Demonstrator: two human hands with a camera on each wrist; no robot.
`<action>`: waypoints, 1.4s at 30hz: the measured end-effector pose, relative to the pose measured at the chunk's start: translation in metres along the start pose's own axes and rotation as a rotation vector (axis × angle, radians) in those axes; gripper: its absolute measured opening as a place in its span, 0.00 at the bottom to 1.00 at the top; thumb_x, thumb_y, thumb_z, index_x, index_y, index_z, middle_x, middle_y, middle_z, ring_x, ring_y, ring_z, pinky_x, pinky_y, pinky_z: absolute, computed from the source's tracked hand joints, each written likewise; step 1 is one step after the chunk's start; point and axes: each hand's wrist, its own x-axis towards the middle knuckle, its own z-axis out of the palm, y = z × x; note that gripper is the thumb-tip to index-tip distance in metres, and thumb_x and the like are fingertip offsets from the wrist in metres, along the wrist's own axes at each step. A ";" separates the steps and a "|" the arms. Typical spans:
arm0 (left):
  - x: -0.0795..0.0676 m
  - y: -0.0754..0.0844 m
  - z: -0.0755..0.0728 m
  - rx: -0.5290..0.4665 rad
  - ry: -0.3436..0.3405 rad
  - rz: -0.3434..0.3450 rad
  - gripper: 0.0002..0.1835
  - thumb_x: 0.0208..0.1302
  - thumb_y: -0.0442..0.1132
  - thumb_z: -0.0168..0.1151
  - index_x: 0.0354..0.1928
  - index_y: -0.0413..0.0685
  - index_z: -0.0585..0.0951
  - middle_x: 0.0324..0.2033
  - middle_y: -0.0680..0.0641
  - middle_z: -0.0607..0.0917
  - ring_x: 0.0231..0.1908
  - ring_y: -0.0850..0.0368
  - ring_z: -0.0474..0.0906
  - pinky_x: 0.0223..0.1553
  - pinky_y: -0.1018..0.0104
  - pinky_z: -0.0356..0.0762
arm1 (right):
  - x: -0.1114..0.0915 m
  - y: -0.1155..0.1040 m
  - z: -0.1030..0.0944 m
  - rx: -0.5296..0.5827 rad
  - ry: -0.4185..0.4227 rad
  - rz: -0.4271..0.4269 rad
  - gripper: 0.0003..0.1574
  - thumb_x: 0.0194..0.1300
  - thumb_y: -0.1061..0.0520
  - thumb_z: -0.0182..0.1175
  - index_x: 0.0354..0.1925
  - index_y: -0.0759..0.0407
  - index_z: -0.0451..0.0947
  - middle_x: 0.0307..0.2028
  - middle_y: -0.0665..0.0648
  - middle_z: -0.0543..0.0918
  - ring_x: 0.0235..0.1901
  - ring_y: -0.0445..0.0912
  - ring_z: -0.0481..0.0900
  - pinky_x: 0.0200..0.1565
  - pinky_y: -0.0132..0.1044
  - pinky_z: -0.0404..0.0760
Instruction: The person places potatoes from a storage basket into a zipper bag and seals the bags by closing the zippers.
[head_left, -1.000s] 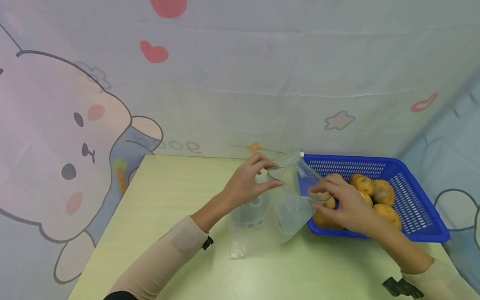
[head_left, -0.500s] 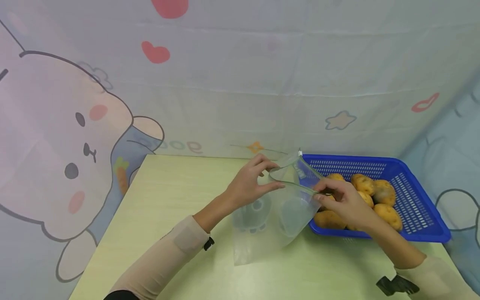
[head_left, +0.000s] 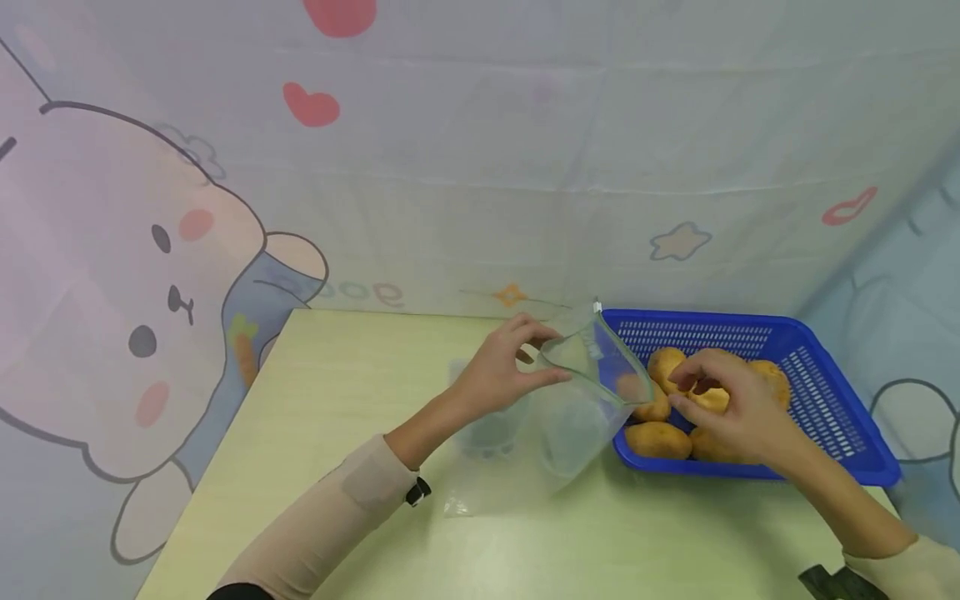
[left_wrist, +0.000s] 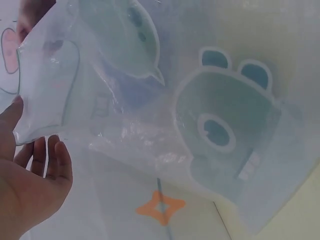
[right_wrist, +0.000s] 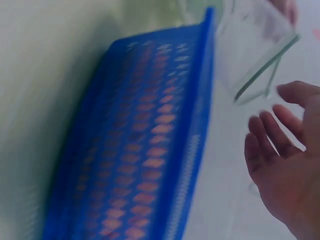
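A clear zip bag point(head_left: 573, 425) with green-blue cartoon prints hangs with its mouth spread wide, a white slider at the far corner. My left hand point(head_left: 506, 362) grips one end of that mouth, thumb at the near rim and fingers at the far one. In the left wrist view the bag point(left_wrist: 220, 130) fills most of the picture beside the hand point(left_wrist: 37, 175). My right hand point(head_left: 731, 404) is over the potatoes point(head_left: 658, 440), fingers loosely bent, holding nothing. The right wrist view shows this hand point(right_wrist: 285, 150) apart from the bag's rim.
A blue perforated basket point(head_left: 840, 417) with several potatoes stands at the table's right side, and the bag overlaps its left edge. A pale wooden table point(head_left: 337, 400) lies underneath. Behind it hangs a cloth point(head_left: 465, 167) printed with cartoons.
My right hand has let go of the bag's right rim and moved right, over the potatoes. The bag's mouth is spread wider. My left hand has kept its place at the rim.
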 end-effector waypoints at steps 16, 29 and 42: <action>-0.002 -0.007 0.001 -0.020 -0.034 -0.030 0.26 0.67 0.44 0.77 0.63 0.43 0.82 0.54 0.50 0.79 0.53 0.55 0.77 0.52 0.51 0.86 | -0.014 0.044 0.020 -0.142 -0.476 0.173 0.24 0.63 0.45 0.79 0.52 0.55 0.85 0.47 0.46 0.87 0.46 0.45 0.85 0.47 0.44 0.86; -0.004 -0.009 0.004 0.007 -0.024 -0.009 0.25 0.66 0.45 0.78 0.62 0.46 0.83 0.52 0.52 0.79 0.52 0.58 0.77 0.49 0.67 0.85 | 0.017 0.020 -0.039 -0.082 -0.214 0.240 0.25 0.62 0.54 0.80 0.55 0.55 0.85 0.49 0.49 0.85 0.46 0.41 0.82 0.47 0.32 0.85; 0.001 -0.009 0.011 -0.010 -0.045 0.003 0.25 0.67 0.45 0.77 0.62 0.45 0.82 0.53 0.51 0.78 0.52 0.57 0.77 0.50 0.59 0.87 | 0.054 -0.012 0.002 -0.051 -0.173 0.109 0.27 0.64 0.52 0.79 0.58 0.53 0.83 0.53 0.49 0.83 0.47 0.45 0.84 0.48 0.35 0.87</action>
